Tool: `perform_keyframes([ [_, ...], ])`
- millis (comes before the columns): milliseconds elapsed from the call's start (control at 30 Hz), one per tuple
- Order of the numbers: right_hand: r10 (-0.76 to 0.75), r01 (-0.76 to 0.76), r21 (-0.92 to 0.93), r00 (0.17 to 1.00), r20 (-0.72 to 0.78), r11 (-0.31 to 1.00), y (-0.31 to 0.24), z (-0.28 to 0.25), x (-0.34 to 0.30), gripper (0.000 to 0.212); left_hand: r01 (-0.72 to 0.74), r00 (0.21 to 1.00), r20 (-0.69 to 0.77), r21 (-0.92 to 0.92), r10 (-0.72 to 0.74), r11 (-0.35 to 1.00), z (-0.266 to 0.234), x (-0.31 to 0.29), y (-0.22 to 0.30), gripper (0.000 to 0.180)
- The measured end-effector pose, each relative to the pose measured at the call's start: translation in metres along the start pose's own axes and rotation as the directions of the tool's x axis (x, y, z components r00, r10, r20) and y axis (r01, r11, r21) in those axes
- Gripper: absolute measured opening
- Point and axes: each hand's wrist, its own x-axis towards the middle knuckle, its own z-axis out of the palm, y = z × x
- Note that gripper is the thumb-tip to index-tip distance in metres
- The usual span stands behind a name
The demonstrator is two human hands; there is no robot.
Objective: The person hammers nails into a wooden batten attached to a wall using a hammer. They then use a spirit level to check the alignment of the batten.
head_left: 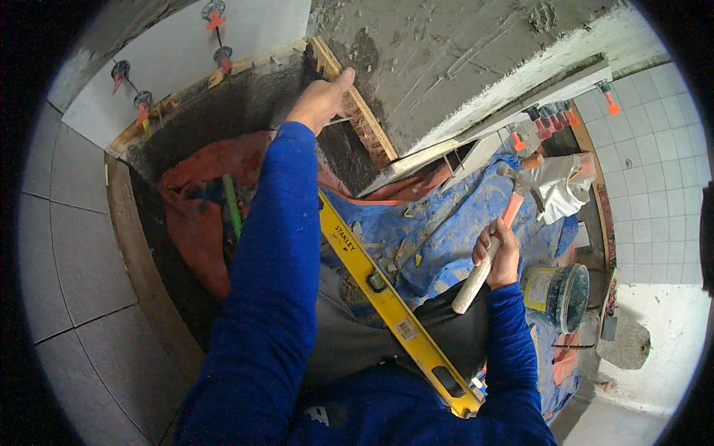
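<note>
My left hand (323, 100) reaches forward and grips the upper part of a narrow plywood strip (370, 135). This strip stands against the edge of a slab of wet grey mortar (446, 67). In my right hand (503, 256) is a claw hammer (476, 281), held by its worn pale handle, its metal head pointing away from me. A yellow spirit level (387, 301) lies slantwise over my lap, between my two forearms. Beneath the strip is a dark recess (346, 152), partly hidden by my left hand and sleeve.
Blue sheeting (439, 215) strewn with debris and a red cloth (197, 193) cover the floor. At right stand a bucket (571, 297) and a white bag (561, 186). Tile-levelling clips with red parts (550, 119) line the tile edge. Large grey tiles (74, 260) lie left.
</note>
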Motion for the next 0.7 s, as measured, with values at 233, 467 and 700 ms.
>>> perform_keyframes([
  [233, -0.001, 0.002, -0.011, 1.000, 0.024, 1.000, 0.001, 0.001, 0.002, 0.031, -0.047, 0.997, 0.053, -0.066, 0.051, 0.997, -0.003, -0.001, 0.001, 0.081],
  [467, 0.003, -0.001, -0.034, 0.998, 0.057, 0.999, 0.004, 0.008, 0.005, 0.030, -0.024, 0.999, 0.031, -0.234, 0.032, 0.972, 0.007, -0.006, -0.002, 0.087],
  [700, 0.016, -0.015, -0.030, 0.999, 0.030, 0.999, 0.005, 0.012, 0.006, 0.028, -0.011, 1.000, 0.008, -0.121, 0.012, 0.993, 0.002, -0.001, -0.006, 0.081],
])
